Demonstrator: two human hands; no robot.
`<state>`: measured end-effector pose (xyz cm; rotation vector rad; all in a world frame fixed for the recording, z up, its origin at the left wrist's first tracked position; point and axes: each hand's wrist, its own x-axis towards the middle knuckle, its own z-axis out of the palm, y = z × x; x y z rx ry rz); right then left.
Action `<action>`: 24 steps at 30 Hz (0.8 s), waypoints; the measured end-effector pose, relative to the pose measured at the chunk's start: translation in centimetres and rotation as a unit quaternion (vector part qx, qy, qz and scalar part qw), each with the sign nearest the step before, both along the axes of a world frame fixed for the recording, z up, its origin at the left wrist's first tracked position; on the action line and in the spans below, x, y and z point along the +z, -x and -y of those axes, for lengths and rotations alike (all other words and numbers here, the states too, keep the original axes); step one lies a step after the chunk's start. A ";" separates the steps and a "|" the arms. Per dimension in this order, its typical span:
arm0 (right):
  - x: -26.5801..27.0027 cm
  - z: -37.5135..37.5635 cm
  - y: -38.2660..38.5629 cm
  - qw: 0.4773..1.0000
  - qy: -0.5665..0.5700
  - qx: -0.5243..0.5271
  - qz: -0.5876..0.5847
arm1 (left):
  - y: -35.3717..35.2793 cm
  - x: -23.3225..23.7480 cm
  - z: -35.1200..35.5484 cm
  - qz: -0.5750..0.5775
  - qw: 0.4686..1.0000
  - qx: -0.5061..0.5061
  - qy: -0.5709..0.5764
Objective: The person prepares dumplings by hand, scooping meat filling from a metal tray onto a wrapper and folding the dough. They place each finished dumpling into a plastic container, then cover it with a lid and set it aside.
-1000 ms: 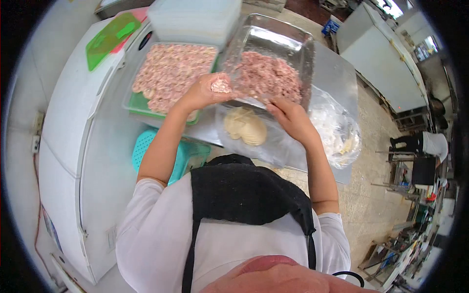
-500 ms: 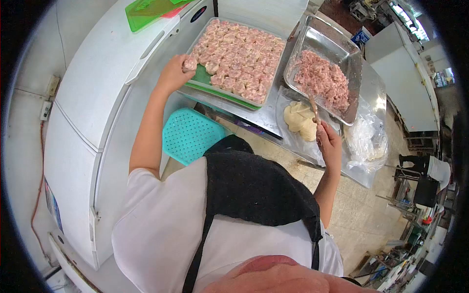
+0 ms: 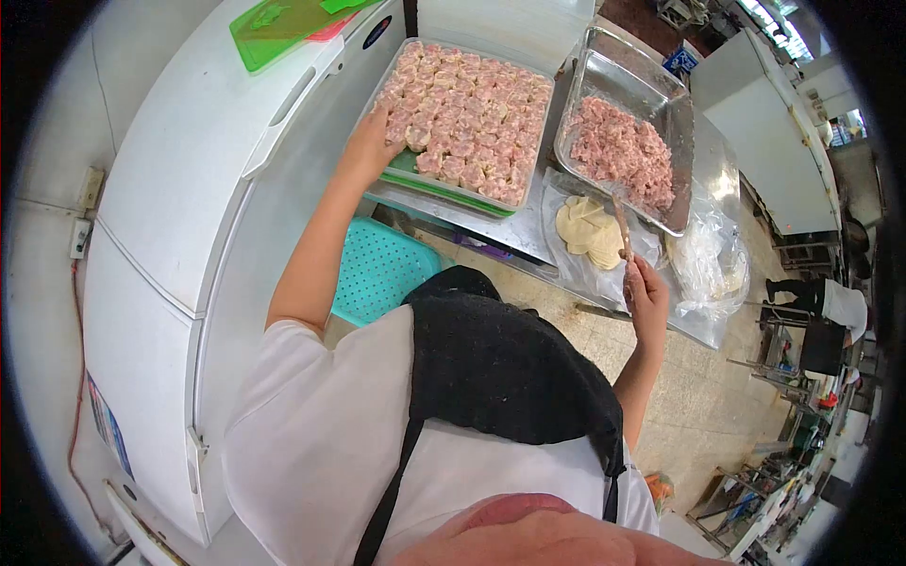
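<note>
My left hand (image 3: 376, 140) reaches to the near left corner of a green tray (image 3: 444, 191) packed with several rows of pink filled dumplings (image 3: 467, 108). Its fingers close on one dumpling there, right beside the others. My right hand (image 3: 647, 294) is held low at the table's front edge and grips a thin wooden stick (image 3: 622, 231), which points up toward a metal pan (image 3: 609, 68) of minced meat (image 3: 618, 151). A stack of round pale wrappers (image 3: 587, 229) lies on clear plastic just left of the stick.
The trays stand on a steel table (image 3: 505, 231). A white chest freezer (image 3: 179, 189) fills the left, with a green lid (image 3: 283, 21) on top. A teal perforated stool (image 3: 377, 269) stands below the table. A crumpled plastic bag (image 3: 710, 269) lies at the right.
My left hand carried the filled dumpling from the meat pan over to the green tray and lowered it into the near left corner. My right hand drew back with the stick.
</note>
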<state>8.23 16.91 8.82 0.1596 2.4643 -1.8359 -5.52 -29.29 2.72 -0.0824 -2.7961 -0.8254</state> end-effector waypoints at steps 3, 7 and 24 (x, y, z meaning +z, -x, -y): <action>0.3 -0.1 0.8 1.000 -0.007 -0.013 0.027 | 1.7 -1.6 0.3 0.001 1.000 0.002 0.014; 1.0 -0.5 2.4 0.995 -0.088 0.031 -0.035 | 1.5 -1.9 0.1 -0.089 0.995 -0.053 0.002; 1.0 -13.7 7.2 0.969 -0.126 0.195 -0.086 | -2.1 -2.5 -34.6 0.005 0.923 -0.374 -0.090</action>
